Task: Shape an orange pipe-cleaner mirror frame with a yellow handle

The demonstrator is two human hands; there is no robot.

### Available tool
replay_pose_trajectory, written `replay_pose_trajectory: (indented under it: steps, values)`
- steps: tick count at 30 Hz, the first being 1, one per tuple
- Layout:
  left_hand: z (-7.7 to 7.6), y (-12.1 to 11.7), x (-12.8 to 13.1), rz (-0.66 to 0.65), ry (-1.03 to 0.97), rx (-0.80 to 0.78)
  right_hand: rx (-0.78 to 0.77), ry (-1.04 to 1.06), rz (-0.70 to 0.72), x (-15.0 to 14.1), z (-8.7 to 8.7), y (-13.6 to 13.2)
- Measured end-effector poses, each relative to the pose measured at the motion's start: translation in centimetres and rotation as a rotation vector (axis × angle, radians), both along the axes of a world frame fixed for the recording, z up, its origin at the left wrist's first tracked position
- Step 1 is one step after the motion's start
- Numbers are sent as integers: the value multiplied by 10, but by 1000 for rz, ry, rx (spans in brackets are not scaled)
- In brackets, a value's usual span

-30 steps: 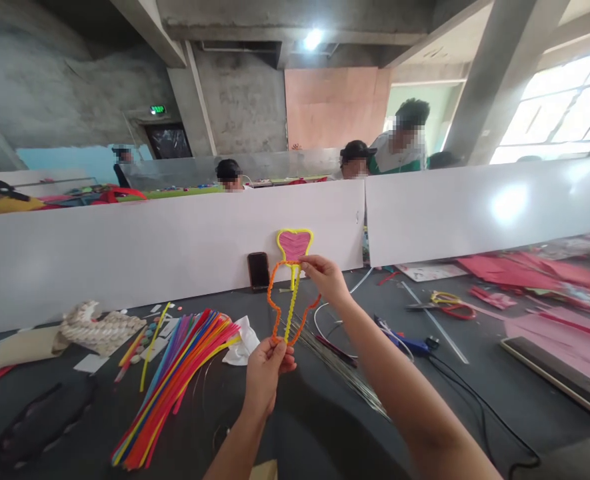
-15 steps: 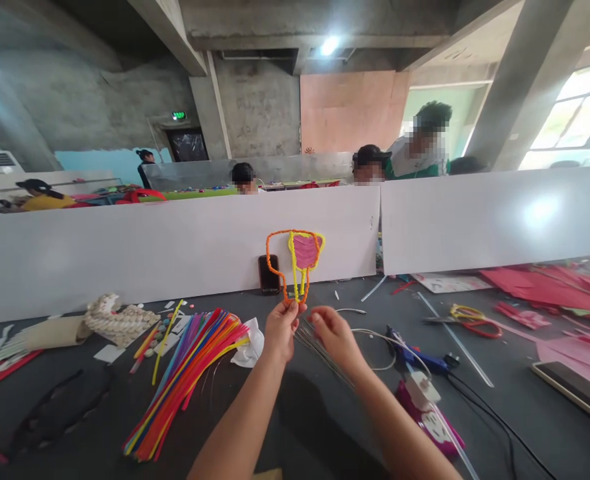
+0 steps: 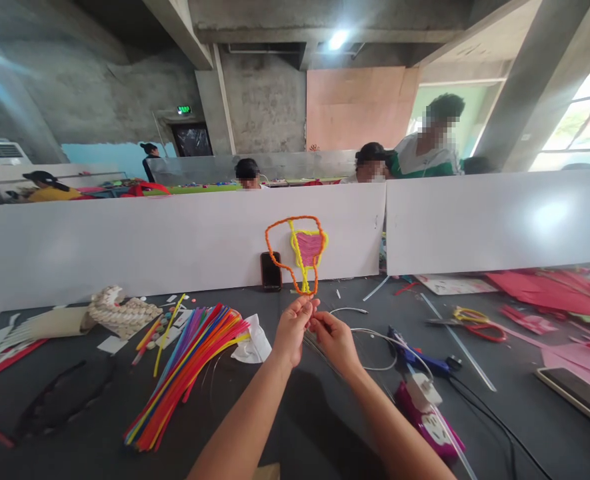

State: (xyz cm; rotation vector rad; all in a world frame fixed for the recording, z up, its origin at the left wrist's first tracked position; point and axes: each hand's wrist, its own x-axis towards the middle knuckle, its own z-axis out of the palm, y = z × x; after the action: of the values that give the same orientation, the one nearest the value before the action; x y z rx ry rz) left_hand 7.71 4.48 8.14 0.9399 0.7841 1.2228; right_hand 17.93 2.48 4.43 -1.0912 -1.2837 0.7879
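Note:
My left hand [image 3: 295, 328] pinches the bottom of a pipe-cleaner shape [image 3: 269, 233], holding it upright above the table. The shape has a twisted orange outline, wide at the top and narrow at the base. A yellow pipe-cleaner frame inside it is filled with pink strands [image 3: 309, 249]. My right hand [image 3: 335, 343] is closed, thumb and fingertips together, right against the left fingertips below the shape. Whatever sits between the right fingertips is hidden. Thin wires [image 3: 319, 352] lie on the dark table behind my hands.
A bundle of coloured pipe cleaners [image 3: 185, 373] and white tissue [image 3: 255, 341] lie left. At right are a blue glue gun [image 3: 419, 353], purple power strip [image 3: 437, 430], scissors [image 3: 475, 321] and pink paper [image 3: 539, 293]. A phone [image 3: 271, 272] leans on the white partition [image 3: 185, 247]. People are beyond.
My right hand has moved left until its fingertips meet the left hand. The pipe-cleaner shape has risen slightly and turned, and its orange outline now tilts.

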Motion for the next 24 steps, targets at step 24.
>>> replay_pose_trajectory:
  steps: [24]
  values:
    - [-92, -79, -69, 14, 565, 16, 243, 212, -293, 91, 81, 57]
